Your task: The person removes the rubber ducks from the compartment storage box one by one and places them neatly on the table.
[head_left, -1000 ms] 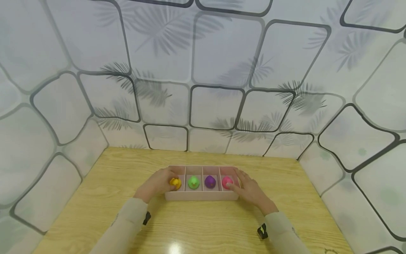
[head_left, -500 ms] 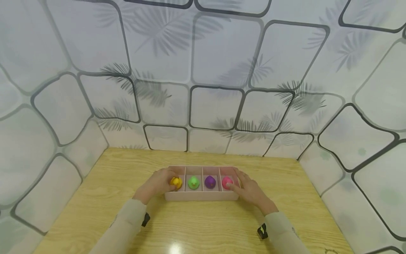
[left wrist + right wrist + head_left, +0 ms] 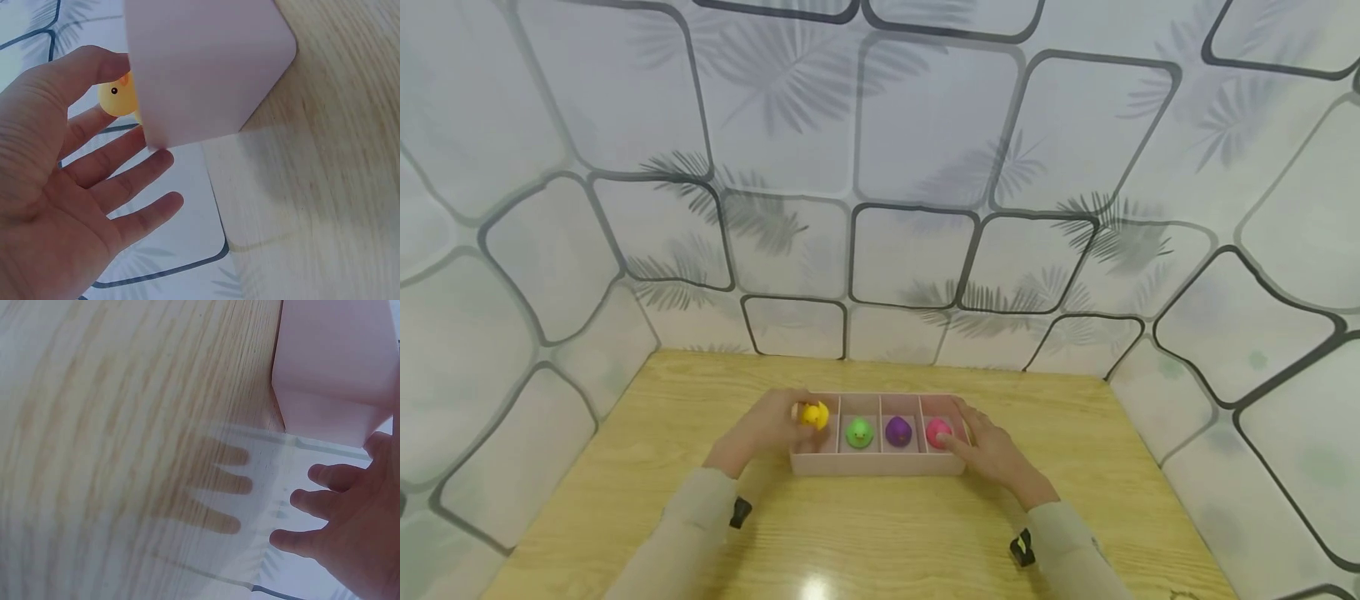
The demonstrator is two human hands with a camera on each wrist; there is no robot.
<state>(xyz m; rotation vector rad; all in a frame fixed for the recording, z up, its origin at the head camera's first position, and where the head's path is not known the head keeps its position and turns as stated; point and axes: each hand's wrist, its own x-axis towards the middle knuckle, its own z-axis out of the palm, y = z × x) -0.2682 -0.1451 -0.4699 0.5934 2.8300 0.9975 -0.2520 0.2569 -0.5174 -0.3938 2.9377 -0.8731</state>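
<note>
A long pink box (image 3: 880, 464) with compartments in a row sits on the table. My left hand (image 3: 767, 425) pinches a small yellow rubber duck (image 3: 815, 416) between thumb and fingers, just above the leftmost compartment. In the left wrist view the duck's head (image 3: 117, 97) shows beside the box wall, the other fingers spread. A green duck (image 3: 859, 432), a round purple toy (image 3: 898, 432) and a round pink toy (image 3: 938, 432) each lie in their own compartment. My right hand (image 3: 996, 452) holds the box's right end, thumb over the pink toy's compartment; its remaining fingers (image 3: 315, 503) stretch past the box.
The pale wooden table (image 3: 880, 542) meets a patterned curtain-like wall (image 3: 910, 258) behind the box and on both sides. Black wrist devices, one (image 3: 1022, 547) at the right sleeve and one (image 3: 740, 512) at the left sleeve, sit just below the hands.
My left hand has lifted the yellow duck up from the floor of the leftmost compartment and shifted slightly left. The right hand and the other toys have stayed put.
</note>
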